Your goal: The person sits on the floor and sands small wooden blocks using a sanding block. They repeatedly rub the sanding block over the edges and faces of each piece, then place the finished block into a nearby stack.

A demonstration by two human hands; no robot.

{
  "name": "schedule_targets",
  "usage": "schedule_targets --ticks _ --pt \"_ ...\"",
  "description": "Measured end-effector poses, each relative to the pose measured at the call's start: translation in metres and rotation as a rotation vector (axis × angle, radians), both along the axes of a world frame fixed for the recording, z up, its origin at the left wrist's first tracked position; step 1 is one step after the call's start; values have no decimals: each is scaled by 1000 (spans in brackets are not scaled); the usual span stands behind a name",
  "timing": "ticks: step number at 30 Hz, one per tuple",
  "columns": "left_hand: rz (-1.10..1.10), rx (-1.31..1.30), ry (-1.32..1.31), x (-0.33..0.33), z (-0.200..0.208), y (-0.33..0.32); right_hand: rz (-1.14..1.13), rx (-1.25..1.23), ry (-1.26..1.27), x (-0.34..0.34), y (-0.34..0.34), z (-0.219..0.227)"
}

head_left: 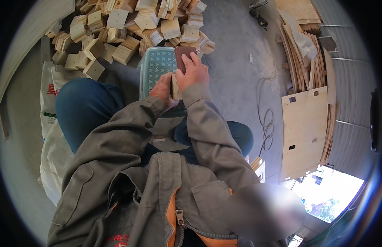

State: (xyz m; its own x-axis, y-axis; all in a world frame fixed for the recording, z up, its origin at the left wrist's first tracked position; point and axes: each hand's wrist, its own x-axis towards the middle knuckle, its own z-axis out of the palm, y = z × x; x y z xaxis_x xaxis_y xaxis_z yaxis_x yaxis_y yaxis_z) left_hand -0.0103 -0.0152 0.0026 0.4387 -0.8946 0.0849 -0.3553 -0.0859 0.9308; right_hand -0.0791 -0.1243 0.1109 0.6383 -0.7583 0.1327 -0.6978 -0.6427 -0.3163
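My left hand (161,90) is closed around a small plywood block (175,87) with layered edges, held over the near part of a teal plastic stool (152,68). Just to its right, my right hand (194,73) grips a flat reddish-brown rectangular pad (183,56), its fingers bent over the face. The pad's far end reaches past the fingertips, above the stool's right edge. Where the right palm meets the block, I cannot tell whether they touch. The block's lower part is hidden by my hands.
Beyond the stool lies a heap of plywood blocks (117,19). A white woven sack (49,123) lies left of my knee. On the right are a looped cable (266,123) on the floor, a large plywood sheet (304,127) and stacked wooden strips (296,57). A dark tool (260,18) lies far off.
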Motion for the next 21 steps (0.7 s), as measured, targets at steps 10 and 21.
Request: schedule_targets --ticks 10,21 --pt "40 -109 0 -1 -14 -1 247 -81 -131 -121 99 -3" --pt "-4 -83 20 1 -6 1 123 -108 -113 -24 26 -7"
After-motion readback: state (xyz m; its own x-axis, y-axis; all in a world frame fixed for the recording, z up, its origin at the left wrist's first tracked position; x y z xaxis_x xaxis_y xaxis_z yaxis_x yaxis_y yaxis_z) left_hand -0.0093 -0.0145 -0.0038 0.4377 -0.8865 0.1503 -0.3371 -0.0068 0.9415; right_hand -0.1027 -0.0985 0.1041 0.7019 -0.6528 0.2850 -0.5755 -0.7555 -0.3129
